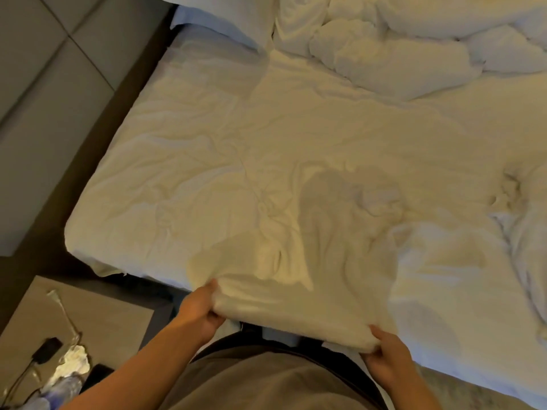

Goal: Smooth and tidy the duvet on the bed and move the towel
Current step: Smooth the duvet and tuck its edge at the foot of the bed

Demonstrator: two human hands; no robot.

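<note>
Right now, in the head view, you are at the smoothing step: your left hand (197, 309) and right hand (384, 355) each grip the near edge of the duvet (296, 161), fingers curled under the hem and thumbs clamped on top, the fabric bunched between them at the bedside. The rest of the duvet lies wrinkled across the bed (127, 261), heaped toward the pillows (225, 13). Next, I judge, you need an even pull or shake toward you; I cannot pick out the towel.
</note>
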